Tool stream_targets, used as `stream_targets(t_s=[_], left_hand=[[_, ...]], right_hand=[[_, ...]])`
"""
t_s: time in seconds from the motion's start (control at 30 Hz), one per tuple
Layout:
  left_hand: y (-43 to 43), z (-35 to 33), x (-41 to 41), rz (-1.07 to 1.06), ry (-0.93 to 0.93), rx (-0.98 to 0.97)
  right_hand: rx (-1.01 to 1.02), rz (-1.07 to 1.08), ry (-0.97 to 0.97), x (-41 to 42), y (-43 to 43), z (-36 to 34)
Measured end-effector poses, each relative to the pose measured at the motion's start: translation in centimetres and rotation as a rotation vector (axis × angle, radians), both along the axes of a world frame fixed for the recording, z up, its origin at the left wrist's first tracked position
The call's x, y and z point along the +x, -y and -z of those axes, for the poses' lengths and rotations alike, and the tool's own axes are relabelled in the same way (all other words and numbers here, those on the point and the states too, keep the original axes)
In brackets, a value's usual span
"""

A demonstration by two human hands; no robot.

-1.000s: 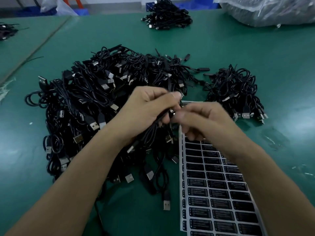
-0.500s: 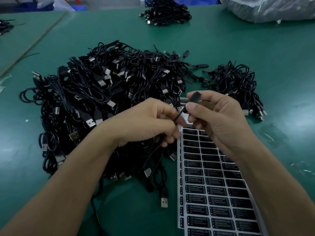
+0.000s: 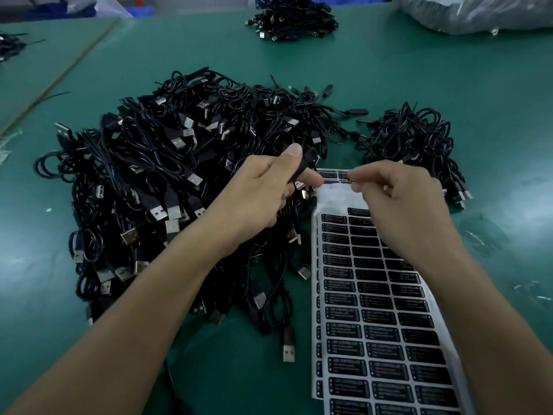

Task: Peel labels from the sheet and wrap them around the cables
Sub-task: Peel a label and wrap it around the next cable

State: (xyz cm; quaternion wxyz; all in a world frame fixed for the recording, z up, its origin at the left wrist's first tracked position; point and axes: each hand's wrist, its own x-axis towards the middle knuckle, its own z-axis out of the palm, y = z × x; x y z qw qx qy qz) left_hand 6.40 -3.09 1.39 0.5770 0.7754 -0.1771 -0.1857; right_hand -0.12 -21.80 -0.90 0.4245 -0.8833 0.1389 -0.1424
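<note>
My left hand (image 3: 263, 190) pinches the thick end of a black cable (image 3: 305, 162) between thumb and fingers, lifted above the heap, and the cord trails down under the palm. My right hand (image 3: 404, 205) hovers over the top of the label sheet (image 3: 374, 324) with fingers loosely curled and blurred by motion. Nothing shows between its fingertips, which sit near the sheet's bare, peeled strip. The sheet lies flat and carries rows of black labels with white print.
A big heap of black USB cables (image 3: 179, 175) fills the green table (image 3: 449, 70) left of my hands. A smaller bundle (image 3: 419, 145) lies at the right behind the sheet. Another pile (image 3: 293, 19) and a clear plastic bag (image 3: 478, 13) sit far back.
My right hand has let go of the cable end and dropped back to the top of the sheet. My left hand has raised the cable end slightly.
</note>
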Motion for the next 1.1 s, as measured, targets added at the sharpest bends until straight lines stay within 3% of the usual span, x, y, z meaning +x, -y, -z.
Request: stream_targets(t_s=[0.17, 0.3, 0.47, 0.67, 0.83, 1.0, 1.1], left_hand=[[-0.1, 0.3, 0.2, 0.042, 0.000, 0.018], [-0.1, 1.0, 0.3, 0.048, 0.030, 0.023], [0.4, 1.5, -0.1, 0.021, 0.069, 0.083], [0.3, 1.4, 0.0, -0.060, 0.166, 0.083], [0.4, 1.7, 0.2, -0.089, 0.154, 0.072], [0.6, 1.7, 0.6, -0.116, 0.010, 0.074], [0.8, 1.4, 0.6, -0.173, -0.058, 0.007]], right_hand=[[-0.376, -0.161, -0.361, -1.1, 0.4, -1.0], [-0.416, -0.131, -0.490, -1.2, 0.3, -1.4], [-0.330, -0.113, -0.480, -0.7, 0.3, -1.3], [-0.519, -0.034, -0.501, -1.1, 0.4, -1.1], [-0.410, -0.019, -0.518, -1.1, 0.2, -1.4], [-0.291, 0.000, -0.313, -0.8, 1.1, -0.7], [-0.118, -0.052, -0.120, -0.6, 1.6, -0.5]])
